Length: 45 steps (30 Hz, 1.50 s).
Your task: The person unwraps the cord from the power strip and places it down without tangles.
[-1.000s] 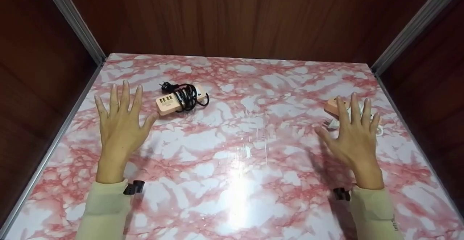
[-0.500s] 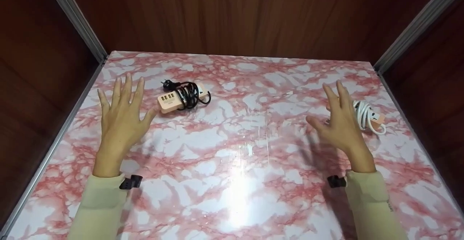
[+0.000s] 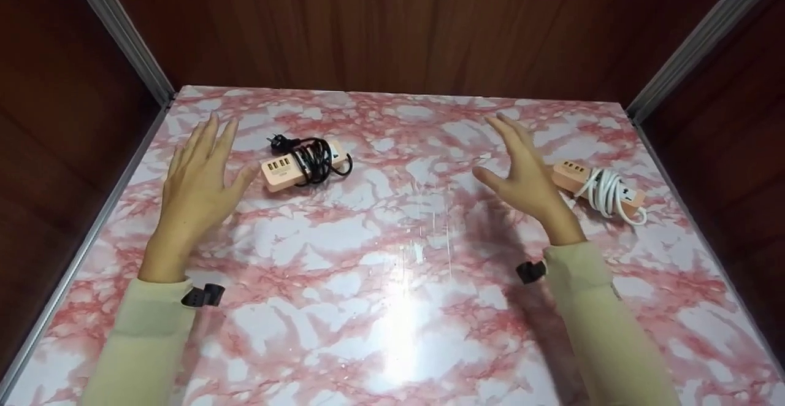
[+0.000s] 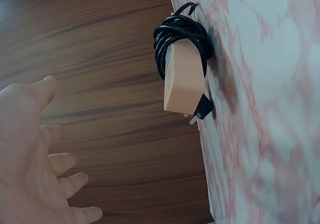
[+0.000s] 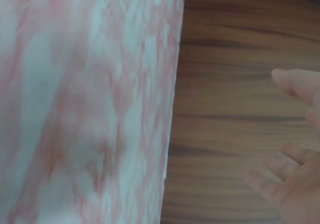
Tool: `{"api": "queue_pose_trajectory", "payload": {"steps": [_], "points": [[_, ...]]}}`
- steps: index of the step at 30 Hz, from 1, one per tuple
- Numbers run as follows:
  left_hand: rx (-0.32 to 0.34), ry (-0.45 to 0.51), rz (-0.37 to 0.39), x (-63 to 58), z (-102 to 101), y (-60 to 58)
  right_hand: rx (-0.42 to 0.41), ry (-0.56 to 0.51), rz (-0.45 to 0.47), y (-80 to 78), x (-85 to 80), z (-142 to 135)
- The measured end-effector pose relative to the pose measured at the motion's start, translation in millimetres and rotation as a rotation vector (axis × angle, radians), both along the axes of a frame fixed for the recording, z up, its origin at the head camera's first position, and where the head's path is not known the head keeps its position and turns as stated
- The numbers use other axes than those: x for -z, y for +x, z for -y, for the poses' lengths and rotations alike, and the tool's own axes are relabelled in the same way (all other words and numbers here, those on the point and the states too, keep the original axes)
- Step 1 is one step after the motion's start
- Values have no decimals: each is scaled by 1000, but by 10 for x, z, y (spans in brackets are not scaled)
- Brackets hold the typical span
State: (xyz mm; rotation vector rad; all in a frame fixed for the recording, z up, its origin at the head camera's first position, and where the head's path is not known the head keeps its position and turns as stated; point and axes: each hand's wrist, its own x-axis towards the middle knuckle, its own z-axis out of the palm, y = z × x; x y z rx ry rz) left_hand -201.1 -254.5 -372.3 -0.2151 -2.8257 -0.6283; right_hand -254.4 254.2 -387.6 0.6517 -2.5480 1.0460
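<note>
My left hand [image 3: 199,188] is held over the left part of the table, fingers extended and holding nothing. Just right of its thumb lies a peach power strip [image 3: 282,174] with several USB ports, wrapped in its black cord [image 3: 317,162]; the black plug [image 3: 282,143] points to the back left. In the left wrist view, that strip [image 4: 185,78] shows end-on, away from the fingers. My right hand [image 3: 526,176], also empty with straight fingers, is left of a second peach power strip [image 3: 570,176]. A white cord [image 3: 606,191] is coiled round that one.
Pink-and-white marbled table [image 3: 343,252] beneath both hands, with a bright glare near its front middle. Dark wood panels [image 3: 392,26] enclose the back and sides, joined by metal corner posts [image 3: 126,32]. Black wrist straps [image 3: 530,271] sit at the sleeve cuffs.
My right hand has moved left and away from over the white-corded strip, uncovering it. The left hand has turned slightly and shifted a little toward the back. Both strips stay put.
</note>
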Motion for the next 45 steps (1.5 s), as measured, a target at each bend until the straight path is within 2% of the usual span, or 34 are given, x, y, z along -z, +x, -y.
{"api": "queue_pose_trajectory", "payload": {"steps": [7, 12, 19, 26, 40, 45], "points": [[4, 76, -3, 18, 68, -55, -123, -153, 111, -246, 14, 389], [16, 127, 7, 53, 98, -67, -194, -220, 179, -398, 76, 615], [18, 177, 40, 72, 117, -93, -231, -326, 272, -514, 226, 920], [19, 200, 65, 117, 115, -94, -274, -418, 295, -617, 322, 1237], [45, 229, 53, 231, 95, -114, -304, -422, 392, -734, 497, 1668], [56, 238, 42, 264, 87, -101, -284, -374, 381, -771, 552, 1778]]}}
